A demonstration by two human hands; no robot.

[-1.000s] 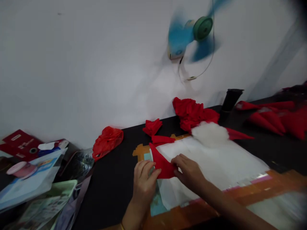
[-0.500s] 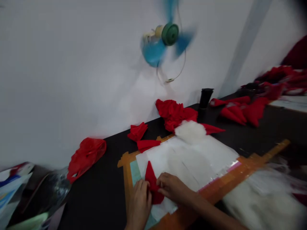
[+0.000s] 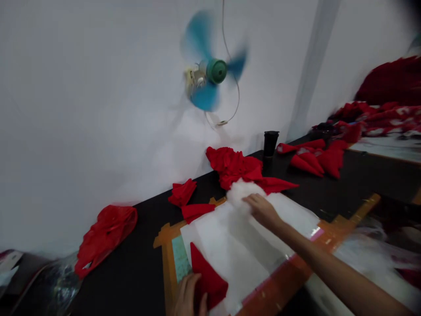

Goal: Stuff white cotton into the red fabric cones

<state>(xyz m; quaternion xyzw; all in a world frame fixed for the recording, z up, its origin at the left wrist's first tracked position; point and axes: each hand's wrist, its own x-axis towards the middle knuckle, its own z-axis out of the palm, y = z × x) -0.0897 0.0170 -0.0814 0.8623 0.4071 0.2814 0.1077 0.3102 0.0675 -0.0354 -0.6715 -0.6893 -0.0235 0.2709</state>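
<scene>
A pointed red fabric piece (image 3: 210, 281) lies at the near left end of the white sheet (image 3: 256, 245). My left hand (image 3: 189, 296) grips its left side, thumb and fingers around the cloth. Farther back, my right hand (image 3: 261, 208) reaches over the sheet, its fingertips pinched at the edge of a fluffy white stuffing clump (image 3: 240, 191). Whether any fluff is between those fingertips is hard to tell. Behind the clump sits a heap of red fabric (image 3: 233, 164).
Orange tape (image 3: 279, 285) edges the board. Small red pieces (image 3: 197, 211) and a red plastic bag (image 3: 105, 237) lie left. A black cup (image 3: 270, 142) and red cones (image 3: 315, 160) stand or lie back right. A blue fan (image 3: 215, 71) spins on the wall.
My right hand has left the red fabric piece and moved up and right to the stuffing. My left hand stays on the fabric. The camera view has shifted.
</scene>
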